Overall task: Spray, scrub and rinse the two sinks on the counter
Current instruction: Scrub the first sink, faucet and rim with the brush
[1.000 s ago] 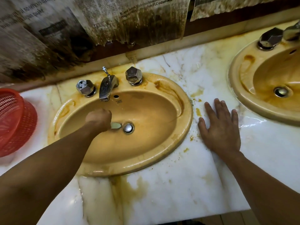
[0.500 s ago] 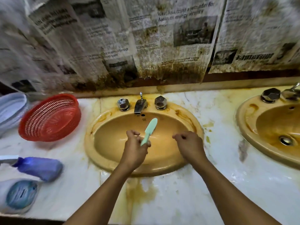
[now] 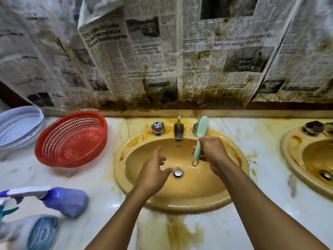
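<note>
The counter [image 3: 266, 168] before me carried two sinks: the near sink [image 3: 189, 204] and the far sink [image 3: 288, 156], the latter only partly in sight. Drains numbered two: the near drain [image 3: 178, 173] and the far drain [image 3: 326, 175]. One spout [image 3: 178, 132] was plainly visible. Tap knobs numbered three: the left knob [image 3: 157, 128], the half-hidden knob [image 3: 195, 127] and the far knob [image 3: 313, 127]. There were two baskets, the red basket [image 3: 72, 139] and the pale basket [image 3: 19, 127]. Spray bottles numbered two: the purple bottle [image 3: 66, 201] and the labelled bottle [image 3: 36, 231]. There was one green brush [image 3: 201, 127]. Hands numbered two: the left hand [image 3: 153, 177] and the right hand [image 3: 212, 152]. The newspaper sheets [image 3: 153, 51] overlapped, so I could not count them.
</note>
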Demonstrator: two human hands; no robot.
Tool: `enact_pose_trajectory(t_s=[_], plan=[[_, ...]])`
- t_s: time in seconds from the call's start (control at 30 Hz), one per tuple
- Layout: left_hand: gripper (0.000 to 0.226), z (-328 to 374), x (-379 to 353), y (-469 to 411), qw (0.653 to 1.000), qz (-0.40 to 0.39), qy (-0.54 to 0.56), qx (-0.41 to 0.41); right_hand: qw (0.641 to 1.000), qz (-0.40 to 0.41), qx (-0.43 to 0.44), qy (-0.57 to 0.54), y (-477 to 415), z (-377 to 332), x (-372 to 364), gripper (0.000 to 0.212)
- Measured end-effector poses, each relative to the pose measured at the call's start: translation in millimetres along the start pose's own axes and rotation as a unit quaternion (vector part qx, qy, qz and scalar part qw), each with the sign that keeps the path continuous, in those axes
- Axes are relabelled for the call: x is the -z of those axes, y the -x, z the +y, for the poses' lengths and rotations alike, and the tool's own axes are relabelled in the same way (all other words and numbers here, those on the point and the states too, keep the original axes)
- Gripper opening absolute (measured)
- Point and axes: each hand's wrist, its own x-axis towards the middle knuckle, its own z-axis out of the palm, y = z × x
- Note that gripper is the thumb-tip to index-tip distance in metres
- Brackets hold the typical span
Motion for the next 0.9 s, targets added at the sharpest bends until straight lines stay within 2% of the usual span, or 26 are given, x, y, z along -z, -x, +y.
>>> enact_pose_trajectory(t_s=[0.07, 0.13, 0.2, 0.27, 0.33, 0.43, 0.57, 0.63, 0.73, 0.83, 0.9], plan=[[0.065, -55.8, 27.5, 1.0, 0.995, 0.071, -0.063, 0.009, 0.999, 0.000, -0.010, 0.052, -8.9, -3.5, 4.2, 0.029], [0.057, -108.7, 51.9, 5.8, 0.987, 0.112, -0.109, 0.047, 0.974, -0.016, 0.012, 0.225, -11.8, -4.6, 12.2, 0.028], [0.066, -152.3, 65.3, 9.6, 0.979, 0.100, -0.149, 0.100, 0.927, -0.020, 0.054, 0.371, -12.0, -6.2, 16.0, 0.025], [0.084, -176.5, 66.2, 14.4, 0.975, 0.073, -0.180, 0.111, 0.885, -0.003, 0.103, 0.454, -10.2, -10.7, 17.1, 0.029], [0.088, -184.7, 59.8, 16.3, 0.974, 0.040, -0.194, 0.107, 0.866, 0.020, 0.144, 0.479, -12.8, -18.1, 13.2, 0.036], [0.084, -182.5, 48.5, 14.0, 0.966, 0.022, -0.243, 0.088, 0.837, 0.016, 0.197, 0.511, -22.8, -31.2, -1.3, 0.033], [0.077, -188.5, 36.3, 11.5, 0.953, 0.058, -0.285, 0.085, 0.805, 0.013, 0.216, 0.552, -62.2, -44.9, -24.6, 0.038], [0.077, -190.0, 33.6, 10.4, 0.950, 0.075, -0.292, 0.080, 0.797, 0.006, 0.207, 0.567, -81.1, -48.2, -35.9, 0.030], [0.075, -191.3, 32.7, 8.1, 0.951, 0.072, -0.291, 0.080, 0.788, -0.056, 0.217, 0.573, -89.2, -56.3, -46.0, 0.027], [0.073, -190.8, 32.6, 7.3, 0.950, 0.070, -0.292, 0.087, 0.746, -0.142, 0.216, 0.613, -87.1, -70.7, -37.2, 0.025], [0.072, -189.6, 32.9, 6.9, 0.950, 0.074, -0.290, 0.088, 0.746, -0.134, 0.210, 0.617, -96.2, -75.4, -34.4, 0.025]])
